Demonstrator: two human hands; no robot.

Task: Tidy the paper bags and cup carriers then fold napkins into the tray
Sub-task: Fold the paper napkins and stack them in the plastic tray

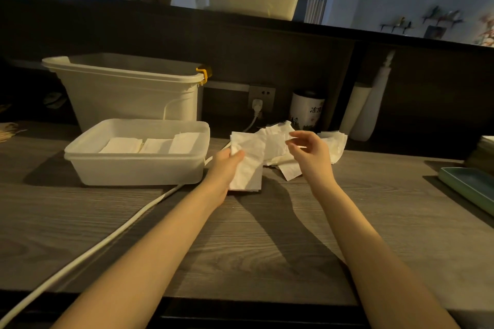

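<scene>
A white plastic tray (133, 167) stands on the wooden counter at the left, with three folded napkins (149, 145) lying side by side in it. Just right of the tray, my left hand (226, 168) pinches a white napkin (250, 165) that hangs down to the counter. My right hand (310, 153) hovers above a loose pile of unfolded napkins (278, 141), fingers relaxed and slightly curled, holding nothing.
A large white lidless bin (128, 91) stands behind the tray. A white cable (88, 251) runs across the counter to a wall socket (260, 100). A tea tin (307, 109) and a white bottle (371, 112) stand at the back. A green tray (470, 187) lies at the right edge.
</scene>
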